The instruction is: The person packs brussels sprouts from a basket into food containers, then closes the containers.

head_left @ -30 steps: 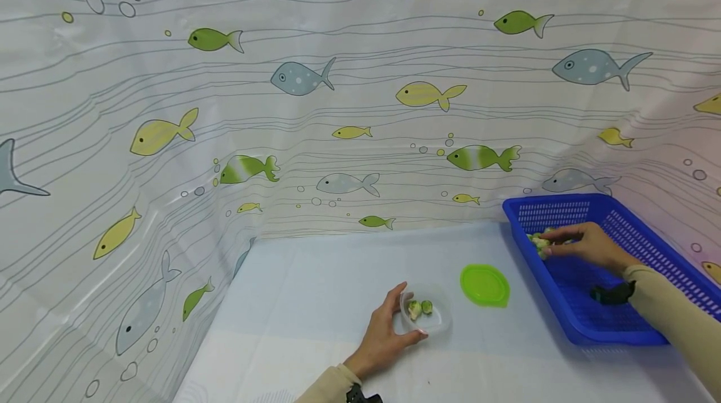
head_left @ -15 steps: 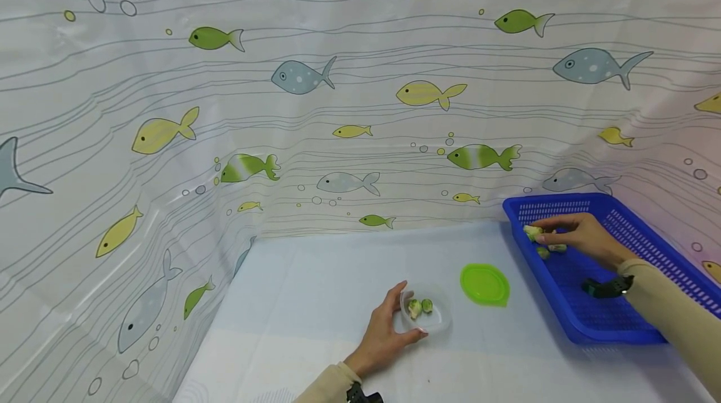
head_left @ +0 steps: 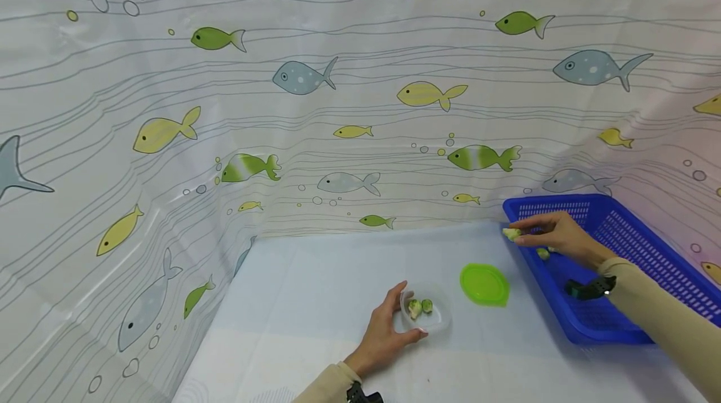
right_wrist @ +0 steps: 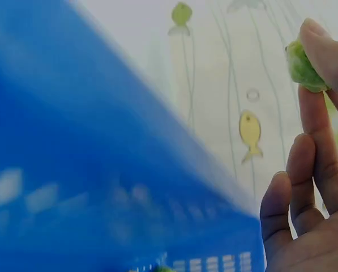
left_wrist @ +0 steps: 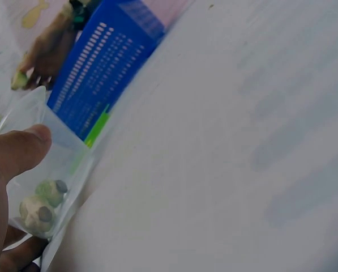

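Observation:
My right hand (head_left: 554, 237) pinches a Brussels sprout (head_left: 512, 234) between thumb and fingers, above the left rim of the blue basket (head_left: 554, 303). The right wrist view shows this green Brussels sprout (right_wrist: 306, 67) at the fingertips, the other fingers loosely bent. My left hand (head_left: 385, 334) grips a clear plastic container (head_left: 445, 312) from its left side, thumb at the near edge and fingers at the far edge. Inside lie two sprouts (left_wrist: 51, 192), seen with their cut stems in the left wrist view. A few more sprouts (head_left: 543, 253) lie in the basket, partly hidden by the right hand.
A bright green lid (head_left: 484, 285) lies flat on the white table covering (head_left: 293, 309), between the container and the basket. A fish-patterned curtain (head_left: 349, 102) rises behind and at both sides. The basket's tall perforated wall borders the right side.
My right hand has lifted a sprout from among those in the basket and moved left and up to the basket's rim. The left hand and container have stayed in place.

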Action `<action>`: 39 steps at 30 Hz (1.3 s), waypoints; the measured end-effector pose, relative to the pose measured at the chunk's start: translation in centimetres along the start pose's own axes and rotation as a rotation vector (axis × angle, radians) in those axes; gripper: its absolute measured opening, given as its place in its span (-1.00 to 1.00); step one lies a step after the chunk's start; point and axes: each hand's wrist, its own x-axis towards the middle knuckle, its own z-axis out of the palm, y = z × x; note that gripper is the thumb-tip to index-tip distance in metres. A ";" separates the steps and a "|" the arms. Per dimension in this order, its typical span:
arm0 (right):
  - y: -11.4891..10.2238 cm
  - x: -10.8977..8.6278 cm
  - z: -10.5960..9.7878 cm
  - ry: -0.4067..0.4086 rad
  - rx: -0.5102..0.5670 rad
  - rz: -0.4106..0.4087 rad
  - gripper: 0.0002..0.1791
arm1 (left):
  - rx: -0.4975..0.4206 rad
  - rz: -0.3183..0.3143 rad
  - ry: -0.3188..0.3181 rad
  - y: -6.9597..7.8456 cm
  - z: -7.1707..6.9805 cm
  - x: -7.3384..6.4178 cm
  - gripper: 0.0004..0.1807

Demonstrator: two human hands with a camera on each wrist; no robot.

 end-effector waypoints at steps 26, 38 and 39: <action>-3.3 1.5 8.8 -0.251 0.242 -0.071 -0.61 | 0.005 -0.003 -0.005 0.1 0.0 -0.1 0.09; -4.8 1.0 12.7 -0.332 0.274 -0.035 -0.63 | -0.003 0.007 -0.004 -0.2 0.0 0.1 0.09; -4.9 0.9 13.1 -0.338 0.274 -0.038 -0.63 | -0.002 0.006 -0.005 -0.2 0.0 0.1 0.09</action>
